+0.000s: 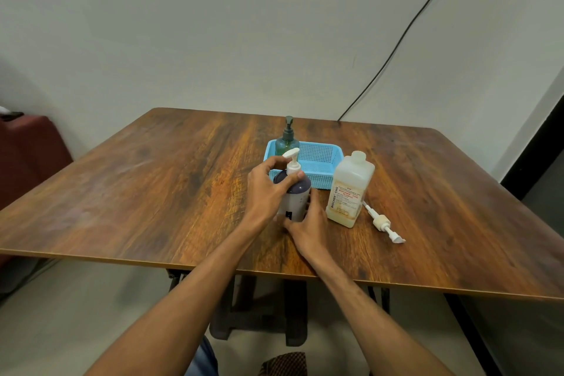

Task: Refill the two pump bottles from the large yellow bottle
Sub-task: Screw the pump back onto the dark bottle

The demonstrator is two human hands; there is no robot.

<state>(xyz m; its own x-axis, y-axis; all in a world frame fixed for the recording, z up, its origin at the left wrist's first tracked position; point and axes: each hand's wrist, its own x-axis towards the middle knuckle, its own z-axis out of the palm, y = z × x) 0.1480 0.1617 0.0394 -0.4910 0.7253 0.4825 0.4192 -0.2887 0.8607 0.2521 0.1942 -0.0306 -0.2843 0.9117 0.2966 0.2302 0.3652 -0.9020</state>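
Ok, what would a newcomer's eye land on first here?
Centre frame, the left hand grips the pump collar of the purple-and-white pump bottle while the right hand holds its base. Just right stands the large yellowish plastic bottle, its neck bare, a white pump lying beside it. Behind, a green pump bottle stands in a blue plastic basket.
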